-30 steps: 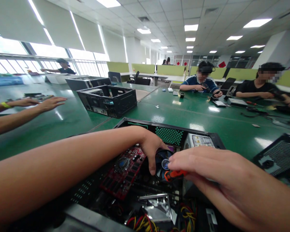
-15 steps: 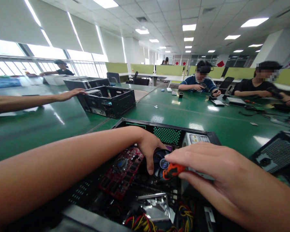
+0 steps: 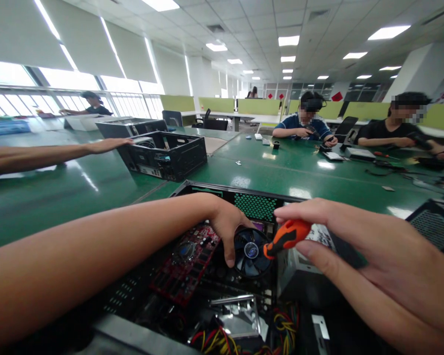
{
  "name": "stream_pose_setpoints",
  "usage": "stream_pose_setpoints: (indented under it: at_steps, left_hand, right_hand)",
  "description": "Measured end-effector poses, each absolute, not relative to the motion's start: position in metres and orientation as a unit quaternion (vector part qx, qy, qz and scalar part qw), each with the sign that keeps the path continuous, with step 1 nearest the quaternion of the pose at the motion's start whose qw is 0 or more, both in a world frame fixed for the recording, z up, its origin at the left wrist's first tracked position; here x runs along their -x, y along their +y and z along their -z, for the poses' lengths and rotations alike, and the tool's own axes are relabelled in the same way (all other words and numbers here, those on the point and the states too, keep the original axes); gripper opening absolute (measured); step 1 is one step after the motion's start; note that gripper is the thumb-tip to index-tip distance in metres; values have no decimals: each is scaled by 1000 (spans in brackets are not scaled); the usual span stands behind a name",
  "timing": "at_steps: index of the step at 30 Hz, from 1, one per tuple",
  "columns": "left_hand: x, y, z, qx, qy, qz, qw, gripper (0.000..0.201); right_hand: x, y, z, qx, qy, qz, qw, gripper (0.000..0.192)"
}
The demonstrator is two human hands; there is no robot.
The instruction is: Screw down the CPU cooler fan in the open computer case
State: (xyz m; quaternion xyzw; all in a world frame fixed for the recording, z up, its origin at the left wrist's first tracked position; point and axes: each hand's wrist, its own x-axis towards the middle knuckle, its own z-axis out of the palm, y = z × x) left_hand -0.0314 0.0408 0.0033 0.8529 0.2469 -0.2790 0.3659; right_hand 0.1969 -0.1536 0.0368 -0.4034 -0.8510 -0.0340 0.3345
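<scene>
**Screwdriver raised off the cooler fan; left hand steady at the fan rim**

Since the earlier frame my right hand has lifted and drawn back toward the case's right side, so the orange-handled screwdriver now sits higher, its handle fully exposed above the cooler fan rather than low over the hub. My left hand has not shifted: it reaches into the open computer case, thumb pressed down beside the fan's left rim.

Findings:
- Right fingers are clamped on the screwdriver handle, forefinger laid along the top, thumb beneath. The tip is hidden behind the fan edge; I cannot tell whether it is seated in a screw.
- Left fingers are curled together over the fan housing, holding nothing, bracing only.
- The red expansion card lies just left of the fan; coloured wiring bunches below it.
- The case stands on the green desk. A second open case sits further off, another person's hand touching it.

Assessment: in my judgement the driving should be done with the shaft upright over the screw, the left hand keeping the fan from turning, and the tip kept clear of the blades and the card.
</scene>
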Motion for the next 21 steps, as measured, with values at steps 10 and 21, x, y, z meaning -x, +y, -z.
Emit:
stream_pose_setpoints:
  at_steps: [10, 21]
  left_hand:
    - [33, 30, -10, -848, 266, 279, 364, 100]
    - [33, 31, -13, -852, 256, 287, 354, 101]
  right_hand:
    - [-199, -145, -43, 407, -854, 41, 322, 33]
    - [-195, -144, -45, 400, -874, 4, 278, 32]
